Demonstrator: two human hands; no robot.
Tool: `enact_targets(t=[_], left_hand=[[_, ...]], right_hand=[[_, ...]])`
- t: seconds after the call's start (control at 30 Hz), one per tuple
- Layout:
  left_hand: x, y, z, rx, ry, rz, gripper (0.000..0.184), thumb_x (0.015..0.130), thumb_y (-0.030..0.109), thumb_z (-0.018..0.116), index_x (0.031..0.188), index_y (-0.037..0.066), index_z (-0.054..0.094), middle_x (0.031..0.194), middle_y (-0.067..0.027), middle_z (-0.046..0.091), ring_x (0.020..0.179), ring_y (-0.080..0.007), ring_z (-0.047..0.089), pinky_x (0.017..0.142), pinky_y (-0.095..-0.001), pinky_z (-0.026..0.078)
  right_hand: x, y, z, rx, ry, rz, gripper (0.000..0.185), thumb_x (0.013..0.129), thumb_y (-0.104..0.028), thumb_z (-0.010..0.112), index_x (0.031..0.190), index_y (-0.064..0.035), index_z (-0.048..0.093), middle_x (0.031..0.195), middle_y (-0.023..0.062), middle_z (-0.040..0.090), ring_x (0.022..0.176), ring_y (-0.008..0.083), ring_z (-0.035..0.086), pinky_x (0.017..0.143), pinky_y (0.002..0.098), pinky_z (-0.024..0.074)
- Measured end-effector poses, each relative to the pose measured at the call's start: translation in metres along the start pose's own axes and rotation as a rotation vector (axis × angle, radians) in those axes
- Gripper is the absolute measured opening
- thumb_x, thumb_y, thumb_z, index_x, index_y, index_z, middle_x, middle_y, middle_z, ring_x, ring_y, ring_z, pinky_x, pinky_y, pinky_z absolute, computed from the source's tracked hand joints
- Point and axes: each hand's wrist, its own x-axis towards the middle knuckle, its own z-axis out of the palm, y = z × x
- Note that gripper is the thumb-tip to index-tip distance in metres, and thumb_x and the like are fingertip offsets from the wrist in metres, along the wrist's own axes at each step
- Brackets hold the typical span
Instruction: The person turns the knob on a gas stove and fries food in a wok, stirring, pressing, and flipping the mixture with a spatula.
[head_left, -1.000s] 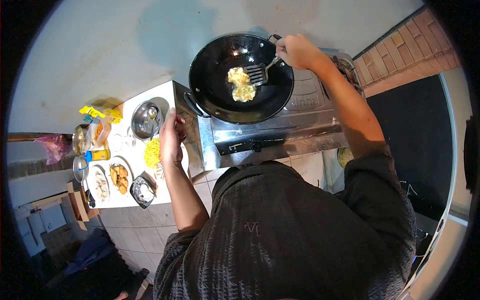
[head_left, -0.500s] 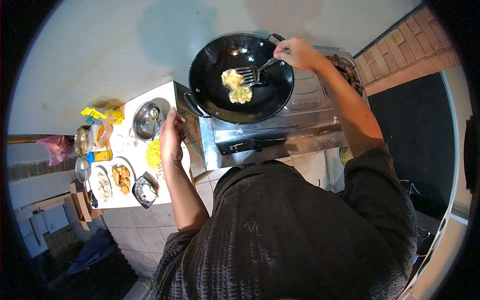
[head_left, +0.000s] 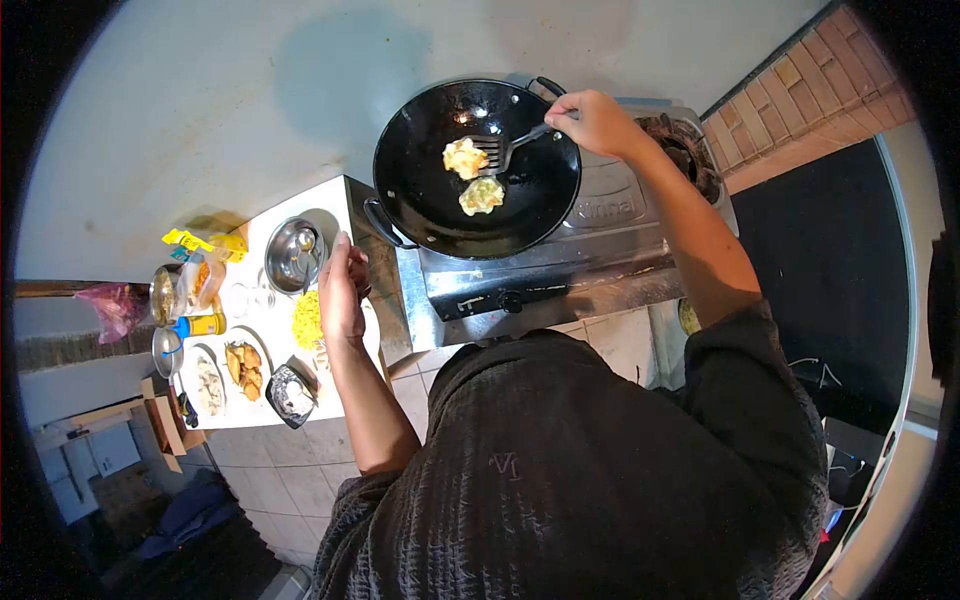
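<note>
My right hand grips the handle of a slotted spatula over a black wok. The spatula's slotted head lies against the right side of a yellowish, browned piece of fried food, which looks like egg. Just below it, a second similar piece rests on the wok's surface. My left hand hovers left of the wok, near its left handle, with fingers stretched out and nothing visible in them. A metal bowl and a mound of yellow shredded food are beside that hand.
The wok sits on a Rinna-marked gas stove, with another burner to the right. On the white table are a plate of browned pieces, a black dish with white contents and a yellow jar. A wall stands behind.
The spatula has shifted slightly left and away from me within the wok, along with the upper piece. A small gap now shows between the two pieces. My left hand stays beside the wok.
</note>
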Motion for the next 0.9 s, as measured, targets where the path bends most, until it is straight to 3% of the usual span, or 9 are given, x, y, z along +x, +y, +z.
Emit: enact_targets(t=[0.13,0.43,0.5,0.57,0.7,0.77,0.9], left_hand=[[0.002,-0.002,-0.002,0.001,0.009,-0.007,0.037,0.09,0.04,0.052,0.073,0.007,0.053,0.052,0.0081,0.03,0.046,-0.0045,0.024,0.046,-0.0231,0.017],[0.0,-0.006,0.006,-0.007,0.011,0.003,0.038,0.092,0.039,0.05,0.072,0.007,0.053,0.05,0.0081,0.031,0.045,-0.0043,0.023,0.045,-0.0236,0.015],[0.001,-0.007,0.004,-0.023,-0.012,0.005,0.039,0.092,0.039,0.05,0.072,0.006,0.053,0.051,0.008,0.031,0.045,-0.0042,0.023,0.045,-0.0236,0.015],[0.001,-0.007,0.002,0.018,-0.009,-0.029,0.036,0.09,0.041,0.052,0.072,0.009,0.051,0.055,0.0054,0.038,0.048,-0.0069,0.032,0.047,-0.0238,0.022],[0.001,-0.007,-0.001,0.005,-0.058,-0.02,0.037,0.09,0.042,0.051,0.072,0.01,0.051,0.055,0.0046,0.038,0.048,-0.0069,0.033,0.046,-0.0242,0.023],[-0.002,-0.008,0.001,-0.011,-0.015,-0.028,0.039,0.092,0.04,0.049,0.074,0.006,0.053,0.051,0.0074,0.031,0.046,-0.0048,0.023,0.045,-0.0237,0.016],[-0.002,-0.011,-0.001,-0.021,0.031,-0.007,0.039,0.092,0.04,0.048,0.074,0.006,0.053,0.051,0.0075,0.031,0.046,-0.0047,0.023,0.046,-0.0234,0.016]], right_hand=[[-0.002,-0.026,-0.02,-0.195,0.057,-0.147,0.017,0.077,-0.019,0.06,0.078,-0.0031,0.067,0.08,0.0172,0.065,0.08,0.0364,0.061,0.07,0.0444,0.048],[-0.007,-0.084,0.003,-0.584,0.152,-0.115,0.009,0.072,-0.008,0.057,0.073,-0.0018,0.063,0.067,0.0194,0.061,0.079,0.0376,0.061,0.068,0.0468,0.0504],[-0.002,-0.093,0.008,-0.583,0.172,-0.126,0.008,0.072,-0.008,0.057,0.072,-0.0019,0.063,0.068,0.0195,0.061,0.077,0.0371,0.062,0.067,0.0464,0.0509],[0.003,-0.101,0.015,-0.579,0.191,-0.137,0.008,0.071,-0.007,0.058,0.071,-0.002,0.064,0.069,0.0195,0.062,0.075,0.0366,0.063,0.067,0.0459,0.0513],[0.002,-0.122,0.032,-0.668,0.184,-0.296,0.007,0.067,-0.007,0.06,0.066,-0.0024,0.066,0.065,0.0174,0.063,0.062,0.0335,0.064,0.059,0.0419,0.0526],[0.002,-0.129,0.041,-0.697,0.154,-0.367,0.008,0.067,-0.008,0.06,0.066,-0.0029,0.066,0.064,0.0172,0.063,0.061,0.0331,0.064,0.057,0.0407,0.0524],[0.001,-0.134,0.04,-0.631,0.172,-0.377,0.008,0.069,-0.008,0.058,0.064,-0.0026,0.063,0.064,0.0157,0.062,0.062,0.0335,0.064,0.058,0.0412,0.0522]])
